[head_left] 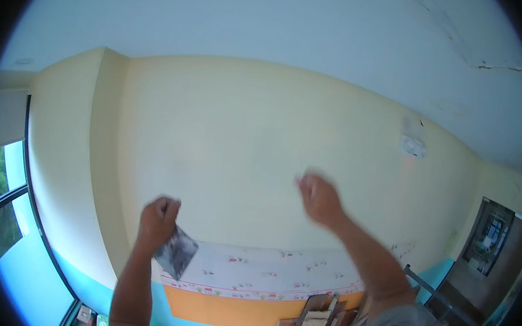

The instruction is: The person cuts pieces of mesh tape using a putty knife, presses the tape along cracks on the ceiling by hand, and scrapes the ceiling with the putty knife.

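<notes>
My left hand [160,218], raised in front of the cream wall [243,162], is closed. From it hangs a flat, dark grey square plate [177,253] with pale smears, one corner pointing down; how its upper part sits in the fingers is hidden. Higher up and to the right, my right hand [319,197] is also closed, its fingers curled and slightly blurred. What it holds, if anything, I cannot make out. Whether that hand touches the wall cannot be told.
A white wall fixture [412,146] sits at upper right. Below runs a patterned border [265,272] above an orange panel [220,308]. Wooden boards [315,324] are stacked at the bottom, near a grey metal rail [445,303]. Windows [10,200] line the left; a doorway [489,236] stands right.
</notes>
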`<action>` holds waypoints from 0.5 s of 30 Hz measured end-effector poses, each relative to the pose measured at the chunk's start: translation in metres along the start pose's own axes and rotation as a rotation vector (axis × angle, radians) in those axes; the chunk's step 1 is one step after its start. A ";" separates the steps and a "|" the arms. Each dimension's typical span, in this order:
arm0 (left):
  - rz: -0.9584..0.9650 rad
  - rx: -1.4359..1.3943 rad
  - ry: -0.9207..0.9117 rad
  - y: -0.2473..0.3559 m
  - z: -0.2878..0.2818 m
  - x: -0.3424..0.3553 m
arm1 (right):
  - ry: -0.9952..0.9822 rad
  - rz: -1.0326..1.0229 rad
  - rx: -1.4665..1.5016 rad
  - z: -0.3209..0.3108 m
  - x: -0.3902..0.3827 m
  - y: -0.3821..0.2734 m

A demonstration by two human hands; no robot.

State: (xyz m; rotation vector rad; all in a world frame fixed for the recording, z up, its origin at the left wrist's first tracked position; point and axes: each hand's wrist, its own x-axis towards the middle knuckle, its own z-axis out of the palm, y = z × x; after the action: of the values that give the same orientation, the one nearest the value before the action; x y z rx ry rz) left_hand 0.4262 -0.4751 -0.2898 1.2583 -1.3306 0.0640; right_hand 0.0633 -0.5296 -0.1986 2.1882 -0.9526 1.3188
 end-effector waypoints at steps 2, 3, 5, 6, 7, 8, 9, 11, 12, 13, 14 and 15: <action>-0.108 -0.074 -0.027 -0.039 0.021 -0.036 | -0.329 0.187 0.121 0.050 -0.088 0.002; -0.151 -0.065 -0.031 -0.051 0.031 -0.049 | -0.370 0.315 0.423 0.081 -0.136 0.009; -0.261 -0.062 -0.001 -0.080 0.046 -0.086 | -0.618 0.508 0.531 0.121 -0.199 -0.020; -0.310 -0.077 0.023 -0.094 0.055 -0.101 | -0.704 0.479 0.660 0.149 -0.238 -0.025; -0.361 -0.068 0.007 -0.108 0.063 -0.116 | -0.708 0.424 0.796 0.174 -0.274 -0.039; -0.412 -0.055 -0.009 -0.120 0.071 -0.131 | -0.862 0.452 0.775 0.186 -0.290 -0.056; -0.418 -0.069 -0.007 -0.131 0.078 -0.147 | -0.896 0.462 0.782 0.185 -0.298 -0.080; -0.459 -0.096 -0.029 -0.126 0.082 -0.164 | -1.017 0.504 0.796 0.193 -0.319 -0.097; -0.488 -0.132 -0.030 -0.140 0.086 -0.173 | -0.994 0.464 0.803 0.204 -0.336 -0.096; -0.488 -0.154 -0.020 -0.146 0.089 -0.180 | -0.935 0.490 0.841 0.191 -0.338 -0.104; -0.489 -0.175 -0.003 -0.151 0.089 -0.186 | -0.879 0.510 0.880 0.177 -0.339 -0.112; -0.490 -0.174 0.002 -0.159 0.090 -0.192 | -0.882 0.505 0.882 0.183 -0.346 -0.107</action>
State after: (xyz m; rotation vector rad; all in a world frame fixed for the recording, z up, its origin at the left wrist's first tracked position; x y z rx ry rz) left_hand 0.4066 -0.4880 -0.5532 1.3983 -0.9722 -0.3863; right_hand 0.1422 -0.4568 -0.5901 3.5477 -1.4936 1.0370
